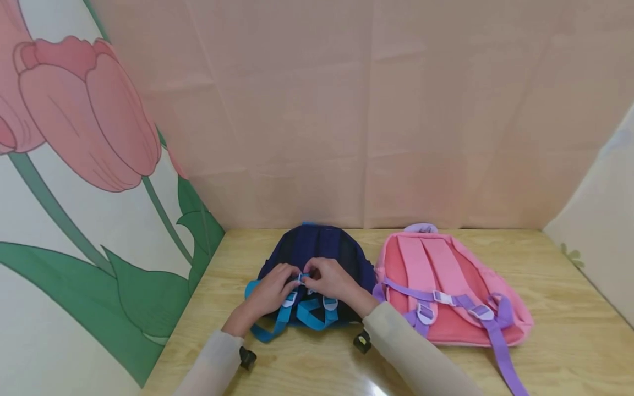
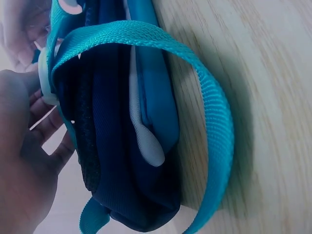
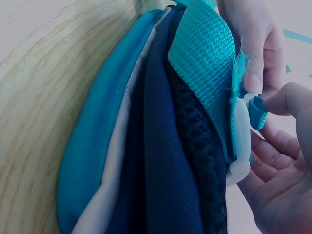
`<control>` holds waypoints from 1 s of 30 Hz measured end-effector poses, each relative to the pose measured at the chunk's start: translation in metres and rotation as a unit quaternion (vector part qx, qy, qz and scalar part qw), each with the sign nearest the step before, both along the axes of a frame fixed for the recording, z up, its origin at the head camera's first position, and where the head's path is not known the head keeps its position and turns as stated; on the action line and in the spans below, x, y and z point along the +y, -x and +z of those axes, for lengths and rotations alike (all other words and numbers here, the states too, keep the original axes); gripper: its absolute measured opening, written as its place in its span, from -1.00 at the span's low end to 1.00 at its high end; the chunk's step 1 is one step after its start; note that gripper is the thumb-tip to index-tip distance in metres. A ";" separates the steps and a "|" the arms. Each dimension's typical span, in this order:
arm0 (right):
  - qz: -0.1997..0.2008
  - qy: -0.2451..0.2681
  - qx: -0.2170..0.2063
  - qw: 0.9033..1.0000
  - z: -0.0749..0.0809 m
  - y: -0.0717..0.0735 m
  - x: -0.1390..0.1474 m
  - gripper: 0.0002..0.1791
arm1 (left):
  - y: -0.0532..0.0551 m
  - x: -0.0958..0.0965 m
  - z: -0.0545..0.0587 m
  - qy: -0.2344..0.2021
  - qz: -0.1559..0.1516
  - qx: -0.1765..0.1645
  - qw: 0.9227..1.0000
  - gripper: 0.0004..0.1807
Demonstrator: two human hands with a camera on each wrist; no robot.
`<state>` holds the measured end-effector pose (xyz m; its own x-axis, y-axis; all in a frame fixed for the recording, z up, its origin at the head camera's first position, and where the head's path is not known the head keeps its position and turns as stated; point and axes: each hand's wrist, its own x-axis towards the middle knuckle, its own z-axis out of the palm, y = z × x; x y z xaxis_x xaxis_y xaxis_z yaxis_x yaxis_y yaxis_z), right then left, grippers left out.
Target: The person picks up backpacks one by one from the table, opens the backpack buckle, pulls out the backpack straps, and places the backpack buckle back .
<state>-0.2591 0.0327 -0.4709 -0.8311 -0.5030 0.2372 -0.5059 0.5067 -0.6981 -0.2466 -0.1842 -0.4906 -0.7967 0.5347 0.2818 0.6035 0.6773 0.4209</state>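
A navy backpack (image 1: pixel 317 239) with teal webbing lies strap side up on the table. Over its middle, my left hand (image 1: pixel 269 290) and right hand (image 1: pixel 333 279) meet at a small white buckle (image 1: pixel 301 278) on the teal chest strap. The left thumb and fingers pinch the buckle's left side, while the right ones pinch the strap end beside it; fingertips partly hide the join. In the right wrist view a folded teal strap end (image 3: pixel 257 112) shows at the right hand's fingertips. A teal strap (image 2: pixel 217 112) loops out beside the bag in the left wrist view.
Close by on the right lies a pink backpack (image 1: pixel 416 258) with purple straps; its chest strap's white buckle (image 1: pixel 443 298) is joined. One purple strap (image 1: pixel 505 357) trails toward the front edge. The wooden table (image 1: pixel 564 308) meets a pink cloth backdrop (image 1: pixel 366 121) and a tulip-printed panel (image 1: pixel 89 121).
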 end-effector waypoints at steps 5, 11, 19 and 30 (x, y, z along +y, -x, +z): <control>-0.013 -0.003 0.002 1.000 0.000 0.001 0.002 -0.91 | 0.001 0.000 0.000 -0.001 -0.001 0.009 1.000 -0.81; -0.012 0.000 -0.002 1.000 0.000 0.002 0.002 -0.89 | 0.001 0.000 0.000 0.005 0.002 0.014 1.000 -0.82; -0.002 -0.003 -0.001 1.000 0.001 0.003 0.000 -0.88 | 0.000 -0.001 0.000 0.009 0.000 0.011 1.000 -0.80; -0.003 0.000 0.009 1.000 -0.003 0.002 0.004 -0.94 | 0.000 0.000 -0.001 0.014 -0.002 0.027 1.000 -0.81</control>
<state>-0.2612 0.0367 -0.4740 -0.8295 -0.4985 0.2518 -0.5154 0.5096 -0.6889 -0.2464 -0.1843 -0.4919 -0.7782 0.5462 0.3100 0.6280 0.6856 0.3683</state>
